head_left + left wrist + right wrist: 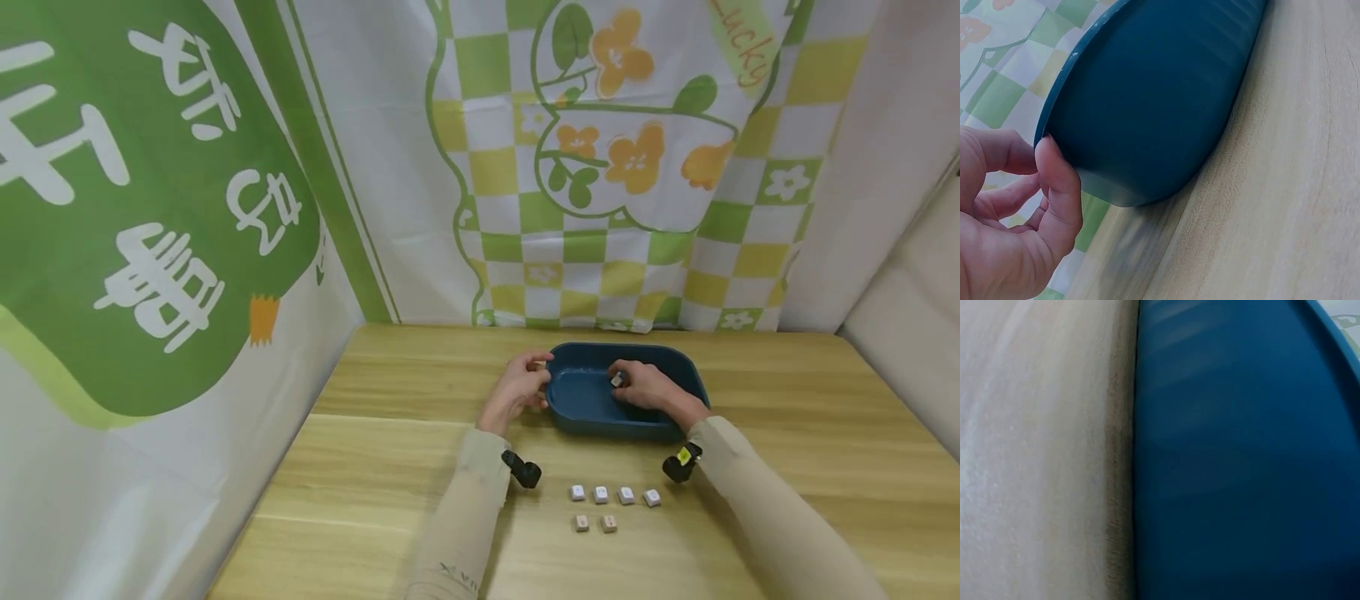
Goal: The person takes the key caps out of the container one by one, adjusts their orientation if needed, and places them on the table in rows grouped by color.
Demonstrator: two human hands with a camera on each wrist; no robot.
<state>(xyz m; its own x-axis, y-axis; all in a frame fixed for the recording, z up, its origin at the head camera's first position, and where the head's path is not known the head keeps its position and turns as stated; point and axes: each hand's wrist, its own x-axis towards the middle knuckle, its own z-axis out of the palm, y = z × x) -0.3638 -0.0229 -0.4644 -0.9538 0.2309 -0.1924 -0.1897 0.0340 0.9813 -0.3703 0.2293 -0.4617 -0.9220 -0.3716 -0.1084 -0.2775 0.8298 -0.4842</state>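
Note:
A dark blue plastic basin (628, 431) stands on the wooden table. My left hand (519, 387) holds the basin's left end; in the left wrist view the thumb and index finger of that hand (1016, 231) pinch the rim. Inside the basin, my right hand (647, 386) pinches a small pale keycap (617, 380) between thumb and fingers. The right wrist view shows only the basin's outer wall (1247, 456) and tabletop, with the hand hidden. Nearer me lie several white keycaps (601, 494) in a row, and two beige keycaps (582, 523) in front of them.
The wooden table (405, 383) reaches back to a green and white patterned curtain (510, 242). Another printed cloth (247, 367) hangs along the left side. Black wrist cameras (522, 470) are strapped on both sleeves.

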